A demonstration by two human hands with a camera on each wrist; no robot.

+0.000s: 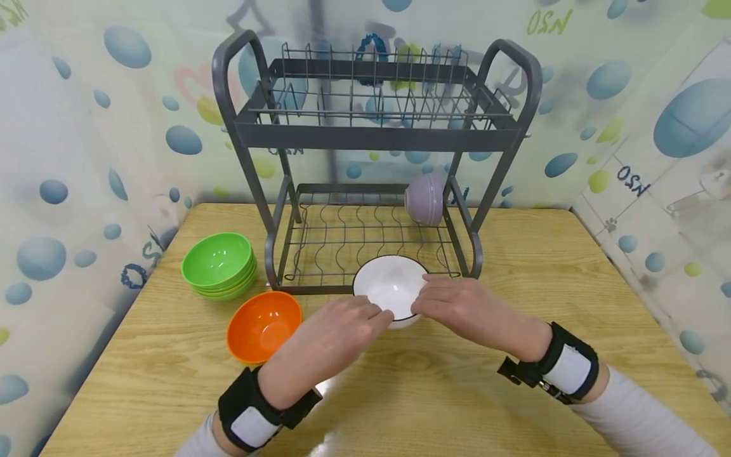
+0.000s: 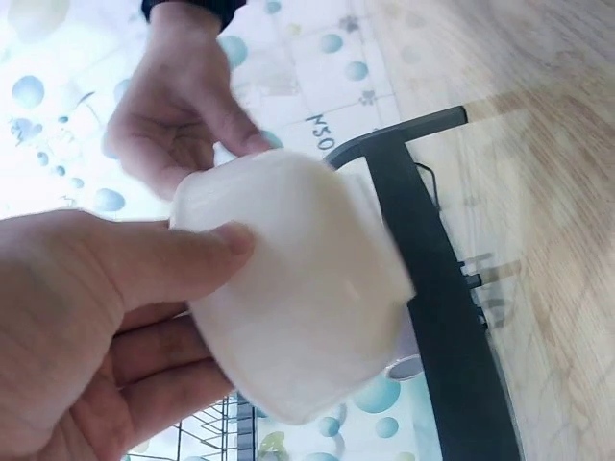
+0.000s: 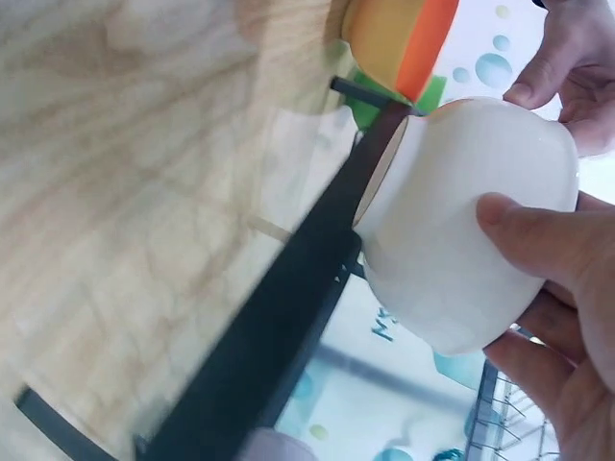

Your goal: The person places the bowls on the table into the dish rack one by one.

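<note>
Both hands hold a white bowl (image 1: pixel 391 279) with a dark rim, in front of the dish rack's lower tier. My left hand (image 1: pixel 342 327) grips the near left side of its rim, and my right hand (image 1: pixel 465 311) pinches the right side. From the left wrist view, the left thumb lies on the outside of the bowl (image 2: pixel 298 298), with fingers over the rim. In the right wrist view the right thumb presses the bowl's outer wall (image 3: pixel 452 230) in the same way. A lilac bowl (image 1: pixel 425 200) stands on its side at the lower tier's back right.
A dark grey two-tier dish rack (image 1: pixel 377 136) stands at the back of the wooden table (image 1: pixel 422 393), against a patterned wall covering. Left of it sits a stack of green bowls (image 1: pixel 219 260), with an orange bowl (image 1: pixel 263 327) nearer, beside my left forearm.
</note>
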